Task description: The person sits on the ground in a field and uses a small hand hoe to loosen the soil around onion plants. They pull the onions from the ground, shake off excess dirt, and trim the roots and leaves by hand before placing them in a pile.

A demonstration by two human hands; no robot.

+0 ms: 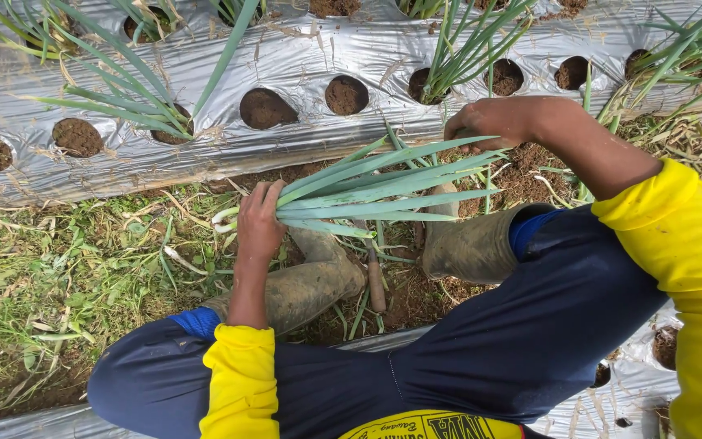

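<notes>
Head view: person crouches between two beds covered in silver plastic mulch (302, 57).

Left hand (260, 219) is closed around the base of a bunch of green onion stalks (367, 191); the fingers wrap the pale lower ends. The bunch lies roughly level, leaves pointing right, centre of scene, above the muddy boots (318, 276).

Right hand (485, 123) is at the far right of the bunch, on the leaf tips near the bed edge, fingers curled down over them. Can't tell how tight the grip is.

Round planting holes (263, 108) run along the far bed. Some show bare soil, some hold standing onion plants (457, 57).

A wooden-handled tool (375, 276) lies on the soil between the boots, under the bunch.

Grass and weeds (67, 268) are at left. A second mulch strip (627, 382) runs along the near edge.

Sleeves yellow, trousers dark blue.
</notes>
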